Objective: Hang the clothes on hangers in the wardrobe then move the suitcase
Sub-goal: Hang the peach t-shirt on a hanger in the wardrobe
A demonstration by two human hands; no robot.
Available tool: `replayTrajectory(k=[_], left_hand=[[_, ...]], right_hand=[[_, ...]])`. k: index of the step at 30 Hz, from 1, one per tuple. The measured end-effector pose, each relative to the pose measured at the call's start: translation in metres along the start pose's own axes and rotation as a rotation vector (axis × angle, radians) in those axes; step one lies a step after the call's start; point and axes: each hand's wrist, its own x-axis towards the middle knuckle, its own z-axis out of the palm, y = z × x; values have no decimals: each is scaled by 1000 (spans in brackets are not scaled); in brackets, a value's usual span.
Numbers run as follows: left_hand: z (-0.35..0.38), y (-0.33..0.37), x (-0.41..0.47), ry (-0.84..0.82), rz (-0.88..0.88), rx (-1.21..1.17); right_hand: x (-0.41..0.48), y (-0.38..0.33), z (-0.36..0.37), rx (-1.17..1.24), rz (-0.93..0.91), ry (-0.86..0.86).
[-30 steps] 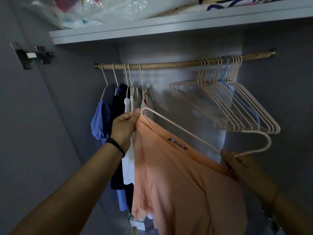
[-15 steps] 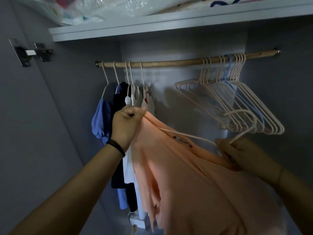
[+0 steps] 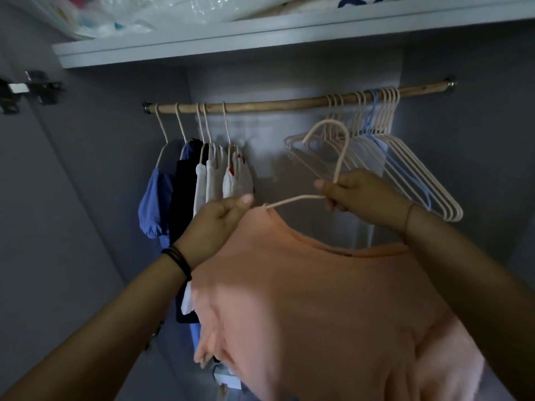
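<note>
The right hand (image 3: 362,195) grips the hanger (image 3: 340,159) at its neck, hook upright. The left hand (image 3: 217,219) pinches the shirt (image 3: 304,285) at its shoulder. The hanger's arm runs across between the hands, shirt draped below. The rod (image 3: 275,105) lies above and beyond both, nearer the right hand, and is bare over the gap between them.

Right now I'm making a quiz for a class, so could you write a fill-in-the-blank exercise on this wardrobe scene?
The left hand pinches the peach top; the right hand grips a pink ____.
At the left end of the wooden rod, ____ hangers carry clothes.
Among the empty hangers at its right end, all are pink but one, which is ____.
Missing: hanger; five; blue.
</note>
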Motion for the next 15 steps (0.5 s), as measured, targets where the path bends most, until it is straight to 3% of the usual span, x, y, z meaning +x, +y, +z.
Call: replayTrajectory(k=[4,11,15], left_hand=[[-15,-9,-3,-122,108,149],[-27,-9,-3,-2,100,-14],[-35,-20,-11,80,47,-65]], right_hand=[[5,-2,-9,44,24,-38],[2,5,-3,255,-36,-199],[-3,20,-4,268,-53,-160]])
